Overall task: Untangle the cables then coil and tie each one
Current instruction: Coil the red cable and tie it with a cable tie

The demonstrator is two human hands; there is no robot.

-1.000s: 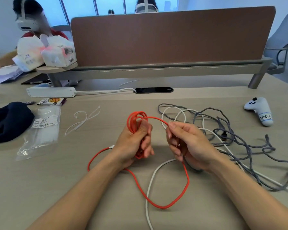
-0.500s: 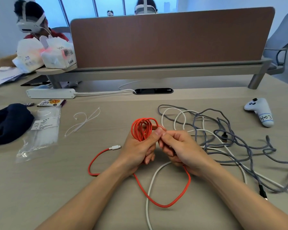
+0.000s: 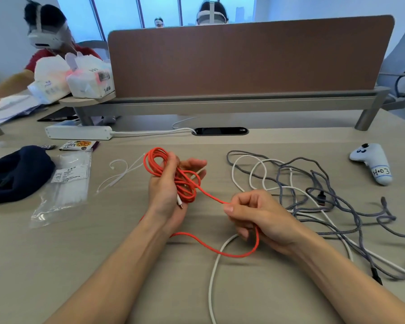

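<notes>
An orange-red cable [image 3: 171, 174] is partly coiled in my left hand [image 3: 168, 192], palm up, with its white plug end lying on the palm. One strand runs right to my right hand [image 3: 255, 218], which pinches it; the slack loops down on the table and back under my left wrist. A white cable [image 3: 216, 265] lies across the table under my right hand and runs into a tangle with grey braided cables [image 3: 325, 190] at the right.
Loose white zip ties [image 3: 122, 174] and a clear bag of zip ties [image 3: 66, 185] lie to the left, beside a dark blue cloth [image 3: 12, 174]. A white power strip [image 3: 78, 132] sits at the back, a white controller [image 3: 372, 162] at the far right. People sit beyond the brown divider [image 3: 243, 57].
My hands have moved apart: the right hand pulled a strand of the orange cable to the right and down, and the left hand turned palm up with the coil, the slack loop shrinking.
</notes>
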